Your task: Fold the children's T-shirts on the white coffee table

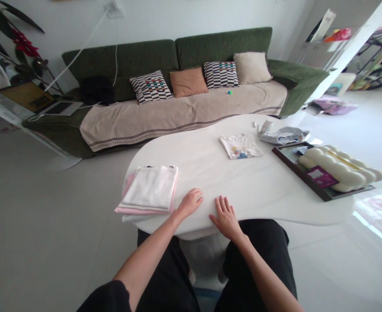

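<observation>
My left hand (191, 202) rests on the white table (191, 160) near its front edge, fingers stretched out and holding nothing. Just left of it lies a stack of folded cloth: a white folded piece (152, 186) on top, with a pink folded piece (142, 211) showing below. My right hand (225, 215) lies flat on the tabletop with its fingers spread, also holding nothing. Farther back, right of the middle, is a folded white T-shirt (241, 146) with a printed picture, apart from both hands.
A dark-rimmed tray (301, 175) holding a cream puffy item (337, 167) stands on the table's right. Behind it lies a crumpled plastic package (285, 135). Beyond the table is a green sofa (122, 60) with cushions. A laptop (38, 102) sits at the left.
</observation>
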`<move>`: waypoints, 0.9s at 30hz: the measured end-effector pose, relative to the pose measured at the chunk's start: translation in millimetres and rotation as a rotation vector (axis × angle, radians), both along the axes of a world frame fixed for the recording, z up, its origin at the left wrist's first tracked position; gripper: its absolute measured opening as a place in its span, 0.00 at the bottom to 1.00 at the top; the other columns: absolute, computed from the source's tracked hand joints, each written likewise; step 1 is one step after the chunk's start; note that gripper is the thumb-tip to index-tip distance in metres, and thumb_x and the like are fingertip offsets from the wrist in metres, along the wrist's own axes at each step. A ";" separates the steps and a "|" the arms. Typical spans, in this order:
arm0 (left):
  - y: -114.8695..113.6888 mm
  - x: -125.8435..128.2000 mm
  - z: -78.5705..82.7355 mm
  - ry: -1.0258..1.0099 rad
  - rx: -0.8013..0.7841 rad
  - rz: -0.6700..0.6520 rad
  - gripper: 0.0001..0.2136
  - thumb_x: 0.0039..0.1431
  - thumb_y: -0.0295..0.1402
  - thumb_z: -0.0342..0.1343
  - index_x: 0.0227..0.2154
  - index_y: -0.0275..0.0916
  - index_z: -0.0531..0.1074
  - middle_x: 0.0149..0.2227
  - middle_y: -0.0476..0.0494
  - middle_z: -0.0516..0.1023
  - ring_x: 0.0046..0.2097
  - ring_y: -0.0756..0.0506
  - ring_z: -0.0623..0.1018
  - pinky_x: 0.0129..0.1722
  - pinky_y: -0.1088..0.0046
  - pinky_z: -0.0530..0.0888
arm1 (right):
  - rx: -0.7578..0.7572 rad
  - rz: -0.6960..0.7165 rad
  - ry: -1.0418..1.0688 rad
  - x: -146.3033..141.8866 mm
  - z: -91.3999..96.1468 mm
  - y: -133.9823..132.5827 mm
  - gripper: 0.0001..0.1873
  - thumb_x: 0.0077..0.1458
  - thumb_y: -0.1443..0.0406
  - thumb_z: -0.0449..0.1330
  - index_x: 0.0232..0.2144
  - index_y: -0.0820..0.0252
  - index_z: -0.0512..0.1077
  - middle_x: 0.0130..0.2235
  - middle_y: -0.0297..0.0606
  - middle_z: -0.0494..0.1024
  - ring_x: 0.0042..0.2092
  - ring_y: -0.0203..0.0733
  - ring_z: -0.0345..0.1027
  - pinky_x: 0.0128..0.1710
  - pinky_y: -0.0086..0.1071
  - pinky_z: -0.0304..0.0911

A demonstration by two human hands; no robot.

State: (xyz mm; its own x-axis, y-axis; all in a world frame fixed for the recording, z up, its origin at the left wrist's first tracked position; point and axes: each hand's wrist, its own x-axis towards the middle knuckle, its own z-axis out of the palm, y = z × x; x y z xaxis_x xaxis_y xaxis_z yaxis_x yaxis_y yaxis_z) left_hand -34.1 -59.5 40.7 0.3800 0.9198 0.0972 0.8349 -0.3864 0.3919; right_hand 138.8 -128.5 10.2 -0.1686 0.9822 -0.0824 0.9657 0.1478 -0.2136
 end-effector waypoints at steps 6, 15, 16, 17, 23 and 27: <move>56.5 -102.0 48.3 0.136 0.055 0.235 0.18 0.56 0.26 0.42 0.49 0.35 0.64 0.53 0.38 0.65 0.56 0.45 0.62 0.56 0.65 0.59 | -0.009 -0.018 -0.027 -1.0 3.4 1.0 0.35 0.56 0.54 0.43 0.60 0.71 0.44 0.62 0.49 0.38 0.62 0.51 0.23 0.57 0.47 0.40; 59.7 -168.5 53.5 0.395 -0.058 0.451 0.20 0.54 0.37 0.45 0.51 0.38 0.61 0.49 0.33 0.68 0.49 0.35 0.66 0.44 0.56 0.64 | -0.006 -0.016 0.015 -0.2 4.6 0.7 0.36 0.56 0.53 0.43 0.60 0.71 0.44 0.62 0.49 0.40 0.63 0.50 0.24 0.57 0.47 0.40; 59.6 -169.0 56.6 0.414 -0.064 0.442 0.20 0.53 0.38 0.46 0.49 0.38 0.64 0.48 0.33 0.69 0.49 0.35 0.66 0.44 0.55 0.63 | -0.005 -0.017 0.018 0.0 4.5 0.7 0.36 0.56 0.53 0.43 0.60 0.70 0.44 0.62 0.49 0.40 0.63 0.50 0.24 0.57 0.47 0.40; 60.0 -169.4 60.7 0.427 -0.072 0.429 0.18 0.52 0.39 0.47 0.46 0.38 0.66 0.46 0.34 0.71 0.48 0.35 0.66 0.45 0.54 0.61 | -0.005 -0.019 0.020 0.0 4.1 0.6 0.36 0.56 0.53 0.43 0.60 0.70 0.44 0.62 0.49 0.40 0.63 0.50 0.24 0.57 0.47 0.40; 49.2 -165.9 97.5 0.580 -0.034 0.261 0.11 0.50 0.36 0.49 0.35 0.40 0.71 0.38 0.42 0.75 0.44 0.38 0.69 0.47 0.54 0.55 | -0.010 -0.015 0.028 0.2 -0.3 -0.2 0.36 0.56 0.53 0.42 0.60 0.70 0.43 0.62 0.49 0.39 0.62 0.50 0.24 0.57 0.47 0.39; 9.1 -155.2 122.2 0.605 0.070 0.068 0.07 0.47 0.31 0.51 0.30 0.39 0.72 0.41 0.40 0.72 0.47 0.38 0.67 0.48 0.55 0.56 | -0.005 -0.012 0.040 3.6 -2.6 1.0 0.35 0.56 0.53 0.42 0.60 0.68 0.44 0.62 0.49 0.38 0.63 0.49 0.24 0.57 0.49 0.39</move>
